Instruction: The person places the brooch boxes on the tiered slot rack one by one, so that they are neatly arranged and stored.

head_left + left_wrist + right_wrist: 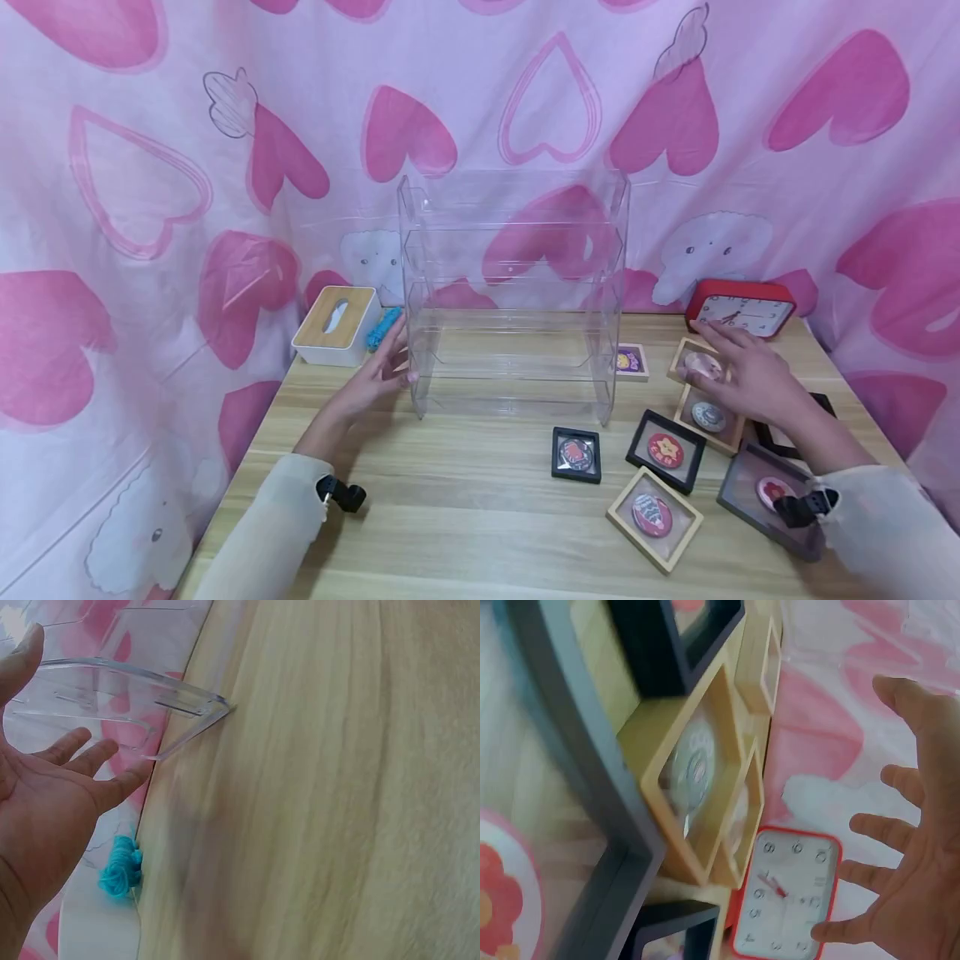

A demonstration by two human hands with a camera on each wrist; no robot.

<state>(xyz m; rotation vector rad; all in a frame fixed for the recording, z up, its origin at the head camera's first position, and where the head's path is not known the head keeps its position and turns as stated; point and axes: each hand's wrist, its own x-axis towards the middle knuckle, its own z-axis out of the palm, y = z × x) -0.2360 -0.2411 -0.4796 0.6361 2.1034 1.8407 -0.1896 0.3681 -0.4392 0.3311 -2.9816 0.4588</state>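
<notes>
A clear acrylic tiered rack [513,387] stands upright at the back of the wooden table. My left hand [378,375] is at its left side, fingers extended; whether they touch the panel I cannot tell. My right hand [746,375] hovers over the framed badges at the right, with spread fingers and nothing held, as the right wrist view shows. Below it lie a wooden frame with a pale badge [701,365] and another wooden frame with a grey-white badge [708,417]. A red alarm clock [738,310] stands just behind that hand.
A white tissue box [330,354] with a wooden lid and a blue stringy bundle [384,327] stand left of the rack. Several more frames lie front right, including a small black one [576,455], a light wooden one [654,518] and a large grey one [772,500]. Heart-patterned cloth hangs behind.
</notes>
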